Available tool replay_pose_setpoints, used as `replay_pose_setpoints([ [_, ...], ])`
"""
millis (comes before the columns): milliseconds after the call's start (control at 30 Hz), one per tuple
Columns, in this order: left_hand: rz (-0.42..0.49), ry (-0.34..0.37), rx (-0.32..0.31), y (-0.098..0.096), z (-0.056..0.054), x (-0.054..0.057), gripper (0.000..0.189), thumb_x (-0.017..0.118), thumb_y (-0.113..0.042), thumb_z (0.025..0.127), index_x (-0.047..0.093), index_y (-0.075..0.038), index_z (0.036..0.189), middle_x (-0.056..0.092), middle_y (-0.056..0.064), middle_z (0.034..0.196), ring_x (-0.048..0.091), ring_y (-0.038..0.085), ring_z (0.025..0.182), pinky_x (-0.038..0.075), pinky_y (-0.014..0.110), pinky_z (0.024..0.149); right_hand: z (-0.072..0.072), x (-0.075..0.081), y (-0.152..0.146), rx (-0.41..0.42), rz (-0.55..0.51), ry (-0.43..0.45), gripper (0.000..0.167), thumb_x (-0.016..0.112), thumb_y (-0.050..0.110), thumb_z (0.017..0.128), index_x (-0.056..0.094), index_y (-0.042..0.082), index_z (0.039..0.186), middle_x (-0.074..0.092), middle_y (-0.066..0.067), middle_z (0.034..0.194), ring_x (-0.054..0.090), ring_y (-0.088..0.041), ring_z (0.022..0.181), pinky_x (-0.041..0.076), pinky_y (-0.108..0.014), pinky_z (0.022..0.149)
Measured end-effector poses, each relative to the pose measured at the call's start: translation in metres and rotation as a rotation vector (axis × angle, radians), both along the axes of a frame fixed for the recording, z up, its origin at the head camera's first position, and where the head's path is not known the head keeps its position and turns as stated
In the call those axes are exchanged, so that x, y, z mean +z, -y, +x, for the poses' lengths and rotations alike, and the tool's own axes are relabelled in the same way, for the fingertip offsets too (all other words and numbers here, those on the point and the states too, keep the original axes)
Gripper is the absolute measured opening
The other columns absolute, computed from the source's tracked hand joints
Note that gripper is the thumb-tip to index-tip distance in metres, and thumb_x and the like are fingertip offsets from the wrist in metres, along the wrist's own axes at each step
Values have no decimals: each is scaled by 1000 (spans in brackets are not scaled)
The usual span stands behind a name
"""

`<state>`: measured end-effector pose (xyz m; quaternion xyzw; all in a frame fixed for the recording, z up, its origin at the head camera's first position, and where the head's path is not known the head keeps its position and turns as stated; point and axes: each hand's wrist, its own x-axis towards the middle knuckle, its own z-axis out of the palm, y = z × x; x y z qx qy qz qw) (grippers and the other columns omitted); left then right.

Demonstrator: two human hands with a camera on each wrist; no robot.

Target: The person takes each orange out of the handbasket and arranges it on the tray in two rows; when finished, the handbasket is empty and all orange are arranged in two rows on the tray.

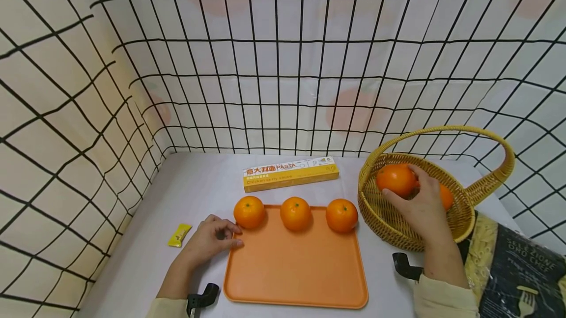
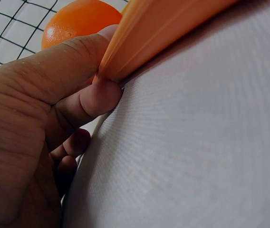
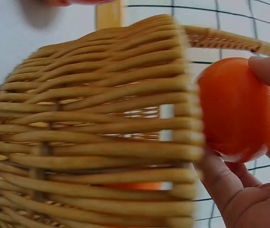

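Note:
My right hand [image 1: 422, 205] grips an orange [image 1: 396, 180] at the mouth of the wicker basket [image 1: 391, 232]; in the right wrist view this orange [image 3: 242, 109] sits just above the woven rim, fingers and thumb around it. Another orange [image 1: 445, 197] lies in the basket, partly hidden by my right hand. My left hand [image 1: 208, 239] pinches the left edge of the orange tray [image 1: 296, 269], thumb above and a finger below, as the left wrist view shows. Along the tray's far edge sit a left orange [image 1: 249, 212], a middle orange [image 1: 296, 214] and a right orange [image 1: 342, 215].
Behind the tray lies a yellow pasta box [image 1: 290, 174]. A small yellow wrapped packet [image 1: 180, 235] is left of my left hand. A dark pasta bag [image 1: 515, 264] lies at the right, beside the basket. Black wire grid [image 1: 283, 57] rises around the table's back and sides.

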<state>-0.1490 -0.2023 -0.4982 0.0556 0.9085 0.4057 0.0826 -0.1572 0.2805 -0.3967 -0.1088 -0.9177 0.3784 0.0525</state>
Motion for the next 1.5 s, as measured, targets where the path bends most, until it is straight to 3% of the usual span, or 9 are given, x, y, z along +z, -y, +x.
replay_pose_setpoints([
  [133, -6, -4, 0, -1, 0, 0, 22, 91, -40, 74, 75, -33, 88, 57, -5, 86, 45, 16, 95, 31, 37, 84, 6, 8, 2, -10, -20, -34, 98, 75, 51, 89, 20, 17, 162, 24, -31, 155, 45, -49, 124, 46, -58, 89],
  [333, -15, 3, 3, -1, -2, 1, 22, 91, -41, 74, 75, -35, 88, 57, -5, 86, 45, 17, 96, 31, 37, 85, 14, 16, 3, -21, -50, -64, 97, 76, 48, 89, 20, 18, 162, 19, -30, 159, 45, -54, 130, 46, -65, 100],
  [767, -1, 7, 2, 0, -1, 0, 22, 91, -40, 74, 75, -34, 88, 56, -4, 87, 45, 17, 96, 33, 35, 82, 31, 25, 11, -3, -114, -71, 100, 79, 43, 88, 16, 15, 161, 27, -27, 160, 47, -54, 133, 46, -65, 101],
  [933, -15, -1, 2, 0, -1, 0, 22, 91, -40, 74, 75, -33, 88, 57, -5, 86, 45, 17, 95, 32, 36, 82, 34, 24, 15, 42, -162, -92, 100, 81, 35, 88, 15, 16, 161, 28, -27, 157, 51, -55, 130, 58, -29, 89],
  [1033, -13, 4, -2, 0, 0, 0, 22, 91, -40, 74, 75, -34, 88, 57, -5, 85, 45, 16, 95, 31, 37, 83, 35, 23, 17, 74, -210, -107, 102, 82, 31, 87, 14, 16, 161, 26, -26, 159, 50, -55, 132, 48, -6, 78],
  [1133, -11, 8, -4, 0, -1, 1, 22, 91, -41, 74, 75, -34, 88, 56, -5, 85, 45, 16, 96, 31, 37, 83, 36, 22, 19, 99, -207, -119, 102, 83, 29, 87, 15, 16, 162, 23, -25, 160, 48, -51, 136, 43, -2, 80],
  [1233, -11, 4, -8, 0, -1, 1, 22, 90, -41, 75, 75, -33, 88, 56, -4, 85, 45, 17, 95, 30, 37, 83, 37, 21, 23, 103, -154, -119, 101, 84, 32, 85, 19, 19, 161, 23, -24, 160, 45, -47, 136, 49, -14, 90],
  [1333, -9, 1, -13, 0, -1, 1, 22, 90, -42, 76, 76, -32, 89, 56, -4, 85, 45, 16, 95, 31, 37, 82, 37, 21, 28, 93, -109, -124, 100, 85, 35, 83, 22, 22, 161, 25, -23, 155, 43, -43, 133, 48, -41, 100],
  [1500, -9, 4, -8, 0, -1, 1, 21, 90, -41, 75, 76, -33, 89, 57, -5, 85, 45, 16, 95, 31, 36, 82, 38, 19, 37, 96, -73, -146, 97, 86, 36, 81, 29, 23, 158, 30, -25, 150, 42, -44, 127, 38, -63, 98],
])
